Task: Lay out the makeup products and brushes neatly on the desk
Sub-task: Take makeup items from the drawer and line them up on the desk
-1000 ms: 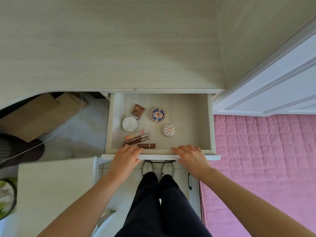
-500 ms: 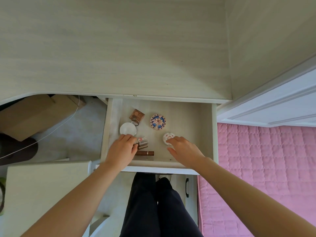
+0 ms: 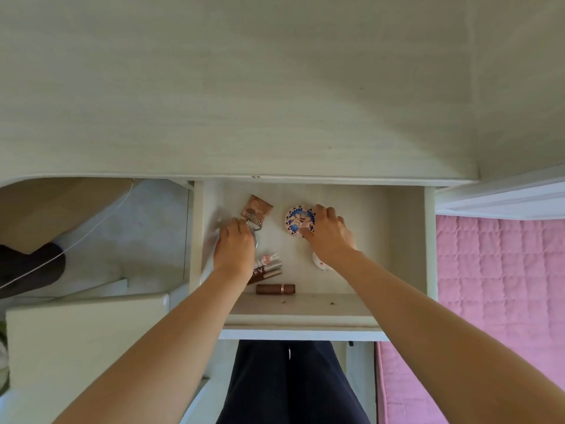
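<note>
Right hand (image 3: pixel 328 232) is pinching the round compact (image 3: pixel 298 219) by its rim, left hand (image 3: pixel 235 244) curls over something hidden, both probably light, hard, slick little cases.

Both hands reached deeper: right hand (image 3: pixel 328 234) now grips patterned compact (image 3: pixel 298 220).

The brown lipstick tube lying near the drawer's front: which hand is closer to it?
Left. The left hand is just up-left of the brown lipstick tube, over the round white compact. The right hand is farther off, up-right, on the patterned round compact.
</note>
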`<state>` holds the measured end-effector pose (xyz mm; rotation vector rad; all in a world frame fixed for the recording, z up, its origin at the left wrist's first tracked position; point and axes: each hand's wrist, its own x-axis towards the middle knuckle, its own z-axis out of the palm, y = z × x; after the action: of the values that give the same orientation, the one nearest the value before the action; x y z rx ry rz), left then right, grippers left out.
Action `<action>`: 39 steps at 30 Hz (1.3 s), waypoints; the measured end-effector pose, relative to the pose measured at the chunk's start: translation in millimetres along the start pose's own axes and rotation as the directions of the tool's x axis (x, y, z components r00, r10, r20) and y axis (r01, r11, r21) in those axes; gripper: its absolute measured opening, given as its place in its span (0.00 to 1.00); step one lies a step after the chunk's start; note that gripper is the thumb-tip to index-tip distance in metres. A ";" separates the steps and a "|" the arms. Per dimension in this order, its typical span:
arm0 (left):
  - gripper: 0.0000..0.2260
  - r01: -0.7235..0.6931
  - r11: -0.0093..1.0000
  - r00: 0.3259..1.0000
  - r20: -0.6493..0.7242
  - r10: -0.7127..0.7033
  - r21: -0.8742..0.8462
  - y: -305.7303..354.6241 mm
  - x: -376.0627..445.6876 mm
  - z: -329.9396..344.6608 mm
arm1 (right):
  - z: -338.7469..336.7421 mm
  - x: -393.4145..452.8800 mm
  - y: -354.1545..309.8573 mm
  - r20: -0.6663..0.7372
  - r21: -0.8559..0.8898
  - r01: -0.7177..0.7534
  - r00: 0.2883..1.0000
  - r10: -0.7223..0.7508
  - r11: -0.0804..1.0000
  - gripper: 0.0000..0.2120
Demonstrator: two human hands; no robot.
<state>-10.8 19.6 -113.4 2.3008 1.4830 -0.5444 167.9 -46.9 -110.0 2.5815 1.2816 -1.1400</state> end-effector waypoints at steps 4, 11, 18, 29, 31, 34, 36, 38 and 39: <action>0.23 -0.037 0.997 0.999 -0.014 0.038 0.068 -3.7 0.4 10.5 | 13.4 3.9 -5.2 -0.033 -0.023 -0.036 0.999 0.035 0.999 0.32; 0.22 -0.058 0.996 0.998 -0.031 0.061 0.074 -7.4 2.0 18.6 | 26.3 3.2 -12.6 -0.128 -0.064 -0.075 0.990 0.067 0.995 0.32; 0.27 -0.115 0.993 0.993 -0.038 0.113 -0.035 -5.8 -1.1 14.4 | 29.6 -0.2 -19.1 -0.139 0.016 0.043 0.989 -0.041 0.999 0.31; 0.16 0.074 0.806 0.994 -0.025 -0.110 -0.587 -2.7 -4.7 -3.1 | 16.9 -14.8 -22.2 -0.125 0.341 0.062 0.992 -0.020 0.938 0.19; 0.16 0.111 0.742 0.989 0.000 -0.147 -0.662 -1.6 -9.8 -8.5 | 16.5 -17.8 -22.0 -0.124 0.387 0.028 0.992 0.022 0.922 0.19; 0.17 0.207 0.532 0.972 0.113 -0.205 -0.821 0.1 -19.2 -19.9 | 9.5 -26.0 -23.1 -0.103 0.524 -0.055 0.986 0.127 0.850 0.19; 0.15 0.291 0.361 0.949 0.218 -0.228 -0.886 -0.1 -25.9 -29.3 | 1.1 -34.0 -23.4 -0.062 0.591 -0.094 0.985 0.161 0.801 0.22; 0.15 0.372 0.186 0.918 0.330 -0.220 -0.910 -2.0 -33.7 -37.3 | -11.2 -44.5 -24.8 -0.008 0.643 -0.125 0.986 0.169 0.756 0.24; 0.16 0.406 0.087 0.900 0.382 -0.208 -0.910 -3.4 -38.1 -42.4 | -18.4 -50.8 -25.9 0.026 0.696 -0.145 0.984 0.176 0.703 0.24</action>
<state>-22.8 11.7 -58.2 0.8151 1.5080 0.2182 140.9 -57.9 -57.7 3.1400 0.6566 -1.8192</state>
